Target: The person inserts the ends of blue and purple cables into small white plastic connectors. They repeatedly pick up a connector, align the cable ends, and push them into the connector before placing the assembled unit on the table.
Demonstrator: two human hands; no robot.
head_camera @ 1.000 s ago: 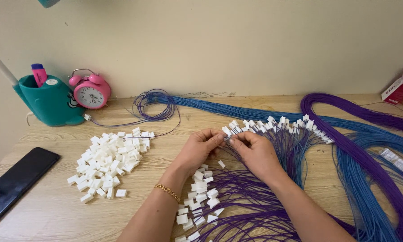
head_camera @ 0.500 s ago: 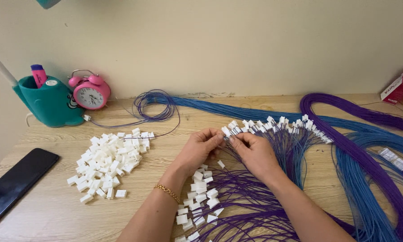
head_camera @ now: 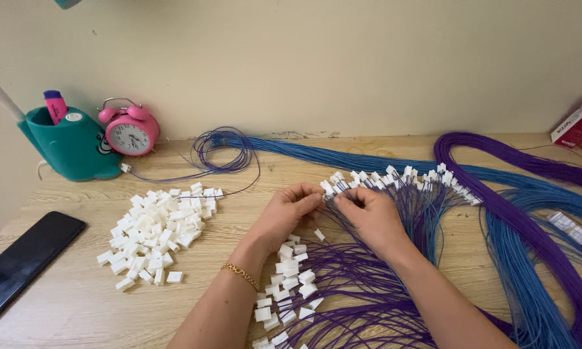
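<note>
Purple wires [head_camera: 368,284] fan across wooden table [head_camera: 77,304], tipped with row of white connectors [head_camera: 394,178]. Left hand [head_camera: 288,210] and right hand [head_camera: 368,213] meet at row's left end, fingertips pinched together on one connector [head_camera: 328,191]. Loose connector pile [head_camera: 155,229] lies left, well apart; phone [head_camera: 22,262] beyond.

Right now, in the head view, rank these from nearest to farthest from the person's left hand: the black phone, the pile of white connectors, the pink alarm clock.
From the left hand:
1. Pile of white connectors, just to its left on the table.
2. Pink alarm clock, farther back-left by the wall.
3. Black phone, at the far left edge.
</note>
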